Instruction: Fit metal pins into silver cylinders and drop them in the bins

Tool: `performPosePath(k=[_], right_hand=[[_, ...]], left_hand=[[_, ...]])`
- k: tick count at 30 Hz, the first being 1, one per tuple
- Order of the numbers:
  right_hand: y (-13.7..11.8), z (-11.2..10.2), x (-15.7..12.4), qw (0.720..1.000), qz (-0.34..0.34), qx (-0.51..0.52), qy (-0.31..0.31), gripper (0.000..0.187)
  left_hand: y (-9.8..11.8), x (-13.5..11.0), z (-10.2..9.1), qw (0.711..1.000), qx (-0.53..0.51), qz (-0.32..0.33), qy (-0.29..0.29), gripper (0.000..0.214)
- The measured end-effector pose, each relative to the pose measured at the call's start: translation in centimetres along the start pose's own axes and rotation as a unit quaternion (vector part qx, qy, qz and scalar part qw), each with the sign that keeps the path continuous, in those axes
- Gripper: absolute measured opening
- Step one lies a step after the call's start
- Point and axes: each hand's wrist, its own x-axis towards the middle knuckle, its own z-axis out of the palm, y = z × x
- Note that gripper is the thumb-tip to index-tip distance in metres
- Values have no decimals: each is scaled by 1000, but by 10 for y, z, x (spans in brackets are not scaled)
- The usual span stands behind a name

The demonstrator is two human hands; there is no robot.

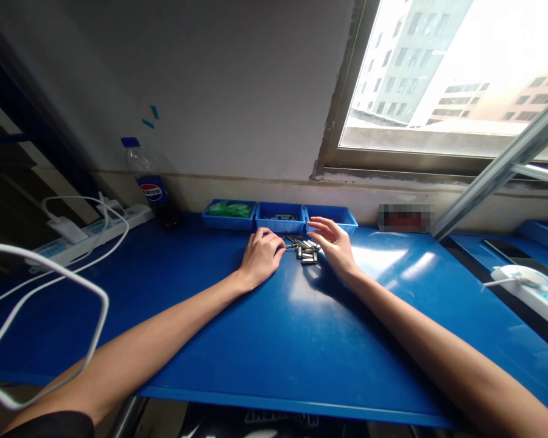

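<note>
On the blue table [256,340], several small shiny metal pieces [308,257] lie in a loose pile between my hands. My left hand [261,257] rests at the pile's left side, fingers curled and pressed together. A slim piece shows by its fingertips, but whether they grip it is hidden. Over the right edge of the pile is my right hand [332,246], open, fingers stretched and apart, with nothing visible in it. Just behind are three blue bins: the left bin [228,224] holds green bags [231,210], the middle bin [281,225] metal pieces, and the right bin [347,220] is partly hidden by my right hand.
A cola bottle [151,188] stands at the back left beside a white power strip [132,214]. A white cable [103,304] loops over my left forearm. On the right are a metal strut [497,161], another power strip [536,295] and a blurred-out reddish object [406,219].
</note>
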Motion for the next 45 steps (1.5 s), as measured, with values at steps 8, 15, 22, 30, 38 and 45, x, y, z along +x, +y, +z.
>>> performPosePath(k=[8,15,22,30,38,45], right_hand=[[1,0,0,1000,-1,-5,-2,41],[-3,1,-2,1000,-4,-24,-12,33],[-12,7,-10,991,50,4,-120,37],[-16,8,-12,980,116,47,-153,43],[-13,8,-8,990,76,46,-113,35],[1,-4,8,999,-20,20,17,59]], left_hand=[[0,2,2,1000,-7,4,-2,7],[-1,2,0,990,-116,26,75,8],[0,0,0,986,-116,75,91,4],[1,0,0,981,-115,112,107,3],[2,-1,-1,993,-70,69,69,21],[-2,-2,5,999,-16,26,16,25]])
